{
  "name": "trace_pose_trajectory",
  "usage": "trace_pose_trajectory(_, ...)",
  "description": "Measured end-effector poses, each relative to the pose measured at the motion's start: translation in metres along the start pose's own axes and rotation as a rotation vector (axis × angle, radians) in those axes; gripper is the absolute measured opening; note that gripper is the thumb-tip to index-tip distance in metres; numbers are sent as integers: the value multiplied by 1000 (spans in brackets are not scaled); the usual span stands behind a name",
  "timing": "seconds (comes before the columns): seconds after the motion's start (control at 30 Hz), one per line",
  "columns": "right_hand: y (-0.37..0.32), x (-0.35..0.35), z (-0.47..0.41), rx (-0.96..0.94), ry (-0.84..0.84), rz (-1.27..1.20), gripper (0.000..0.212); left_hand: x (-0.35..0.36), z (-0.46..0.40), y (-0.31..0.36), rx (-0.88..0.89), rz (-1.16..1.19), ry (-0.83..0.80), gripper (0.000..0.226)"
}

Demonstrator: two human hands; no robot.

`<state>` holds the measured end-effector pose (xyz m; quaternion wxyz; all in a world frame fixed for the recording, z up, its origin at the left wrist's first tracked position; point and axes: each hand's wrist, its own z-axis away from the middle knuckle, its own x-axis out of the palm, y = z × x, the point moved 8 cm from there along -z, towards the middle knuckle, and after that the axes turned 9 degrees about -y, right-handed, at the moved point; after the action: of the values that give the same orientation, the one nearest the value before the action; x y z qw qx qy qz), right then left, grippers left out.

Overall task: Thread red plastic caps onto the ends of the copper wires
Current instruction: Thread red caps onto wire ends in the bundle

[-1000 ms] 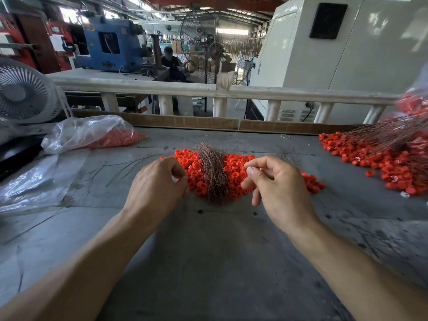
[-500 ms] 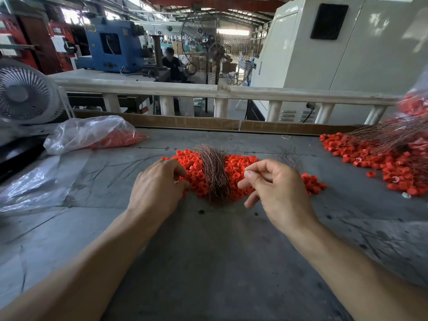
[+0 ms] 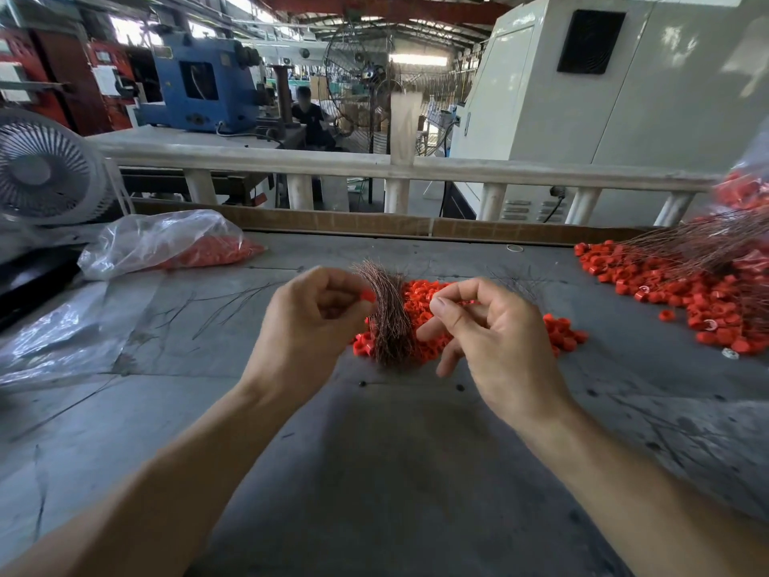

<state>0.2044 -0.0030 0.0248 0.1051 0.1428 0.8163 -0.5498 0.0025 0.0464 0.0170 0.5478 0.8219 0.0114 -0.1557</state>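
A curved bundle of copper wires (image 3: 389, 314) lies across a heap of red plastic caps (image 3: 420, 301) in the middle of the grey table (image 3: 395, 472). My left hand (image 3: 308, 326) is raised just left of the bundle and pinches one red cap (image 3: 368, 296) between thumb and fingertips. To the right of the bundle, my right hand (image 3: 495, 339) is lifted with thumb and forefinger pinched together; a thin wire between them is too fine to see clearly.
Another heap of red caps (image 3: 707, 293) with long copper wires (image 3: 703, 247) over it lies at the right. A clear bag of caps (image 3: 166, 243) sits at the left, near a white fan (image 3: 41, 168). A white rail (image 3: 374, 164) runs behind the table.
Both hands have lifted off the cap heap and come toward me. My left hand now shows a red cap pinched at its fingertips.
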Motion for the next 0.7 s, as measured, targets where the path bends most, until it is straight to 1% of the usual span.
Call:
trace_pose_trajectory(0.1,-12,3,2,-67,-13,-20,6,19,6,5,19,293,-121,20)
trace_pose_trajectory(0.2,-19,8,5,-108,-35,-22,5,29,8,3,-2,426,-172,25)
trace_pose_trajectory(0.33,-21,12,6,-109,-70,-8,5,32,9,4,3,449,-201,33)
trace_pose_trajectory(0.47,-22,13,7,-117,-80,-9,5,31,9,4,19,440,-210,31)
trace_pose_trajectory(0.6,-22,15,7,-116,-83,10,6,35,12,9,50,464,-268,28)
trace_pose_trajectory(0.7,-22,17,7,-112,-96,5,6,35,12,11,59,445,-262,28)
